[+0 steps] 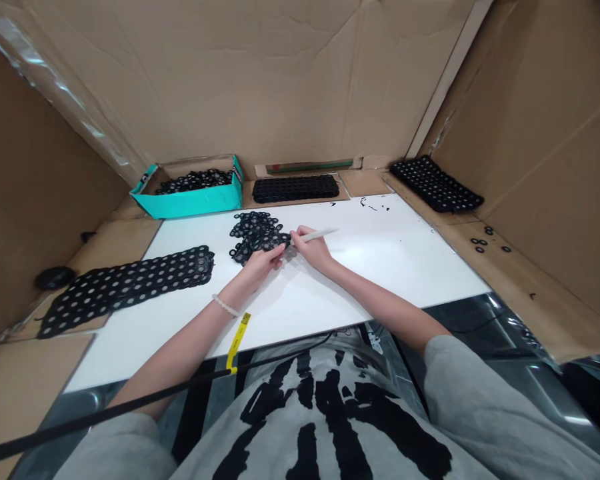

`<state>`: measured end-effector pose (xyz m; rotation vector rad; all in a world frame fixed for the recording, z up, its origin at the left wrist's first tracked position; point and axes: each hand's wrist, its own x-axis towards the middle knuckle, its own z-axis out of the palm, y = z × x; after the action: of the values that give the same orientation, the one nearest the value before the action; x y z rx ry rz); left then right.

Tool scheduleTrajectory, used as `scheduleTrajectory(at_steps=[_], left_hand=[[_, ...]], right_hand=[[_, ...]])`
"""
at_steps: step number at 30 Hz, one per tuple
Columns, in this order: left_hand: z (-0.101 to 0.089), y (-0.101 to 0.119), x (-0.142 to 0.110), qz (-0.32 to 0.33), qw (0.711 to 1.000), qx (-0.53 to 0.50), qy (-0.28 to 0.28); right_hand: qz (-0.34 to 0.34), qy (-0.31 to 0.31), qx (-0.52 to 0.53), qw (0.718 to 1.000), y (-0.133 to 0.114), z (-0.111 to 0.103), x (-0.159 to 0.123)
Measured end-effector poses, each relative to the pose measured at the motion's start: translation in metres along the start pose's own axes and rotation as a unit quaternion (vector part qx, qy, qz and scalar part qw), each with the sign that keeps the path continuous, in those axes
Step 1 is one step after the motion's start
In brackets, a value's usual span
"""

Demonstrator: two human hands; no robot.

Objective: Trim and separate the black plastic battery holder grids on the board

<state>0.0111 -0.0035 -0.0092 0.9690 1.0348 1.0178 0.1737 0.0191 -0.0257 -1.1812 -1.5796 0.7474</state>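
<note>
A loose heap of linked black rubber rings (254, 233) lies on the white board (360, 273). My left hand (261, 262) grips the near edge of the heap between its fingers. Touching the same spot from the right, my right hand (313, 249) holds a pale pen-like tool (321, 234), whose tip is hidden by the fingers. A beaded bracelet (225, 305) circles my left wrist.
A teal box (193, 200) of black rings stands at the far left of the board. Black ring sheets lie at the back (295, 189), left (125, 287) and right (435, 185). A few loose rings (483, 240) rest on cardboard. Cardboard walls surround the area.
</note>
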Motion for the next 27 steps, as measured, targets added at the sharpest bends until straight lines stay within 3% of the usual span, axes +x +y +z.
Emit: scheduleTrajectory(at_steps=[4,6,8,11,13,15,17,18,20,21,22,23,24,25,26,27], left_hand=[[-0.001,0.003,0.001,0.001,0.999,-0.034,0.04],[-0.001,0.004,0.002,0.011,0.997,-0.053,0.052],[-0.001,0.005,0.002,0.024,0.996,-0.065,0.054],[0.0,0.002,0.003,0.054,0.995,-0.057,0.065],[0.001,-0.004,0.004,0.09,0.992,-0.042,0.08],[0.002,-0.009,0.004,0.112,0.99,0.005,0.081],[0.003,-0.01,-0.001,0.099,0.991,0.085,0.038],[0.003,-0.007,-0.005,0.078,0.988,0.129,-0.016],[0.0,0.006,-0.015,0.009,0.959,0.205,-0.196],[-0.004,0.016,-0.02,-0.039,0.917,0.234,-0.322],[-0.008,0.027,-0.023,-0.091,0.855,0.254,-0.443],[-0.015,0.037,-0.025,-0.122,0.804,0.26,-0.522],[-0.021,0.046,-0.024,-0.116,0.792,0.248,-0.545],[-0.028,0.053,-0.021,-0.061,0.834,0.218,-0.503],[-0.034,0.058,-0.016,0.027,0.895,0.18,-0.407],[-0.04,0.06,-0.01,0.113,0.936,0.164,-0.29]], right_hand=[[0.061,0.045,0.03,0.997,0.017,-0.032,0.023],[0.094,0.078,-0.087,0.989,0.024,-0.056,0.028],[0.118,0.064,-0.243,0.961,0.026,-0.075,0.028],[0.089,0.047,-0.358,0.928,0.02,-0.081,0.021],[0.051,0.02,-0.29,0.956,0.011,-0.067,0.015],[0.066,-0.071,-0.113,0.989,0.001,-0.045,0.009],[0.134,-0.157,0.086,0.975,-0.007,-0.023,0.005],[0.159,-0.164,0.16,0.96,-0.011,-0.015,0.003],[0.196,-0.132,0.265,0.935,-0.016,-0.01,0.001],[0.21,-0.112,0.305,0.922,-0.019,-0.012,0.001],[0.224,-0.095,0.342,0.907,-0.021,-0.016,0.002],[0.238,-0.087,0.377,0.891,-0.024,-0.023,0.003],[0.251,-0.081,0.408,0.874,-0.026,-0.03,0.004],[0.264,-0.075,0.432,0.859,-0.029,-0.038,0.006],[0.277,-0.069,0.454,0.844,-0.032,-0.045,0.006],[0.29,-0.066,0.471,0.83,-0.036,-0.051,0.007]])
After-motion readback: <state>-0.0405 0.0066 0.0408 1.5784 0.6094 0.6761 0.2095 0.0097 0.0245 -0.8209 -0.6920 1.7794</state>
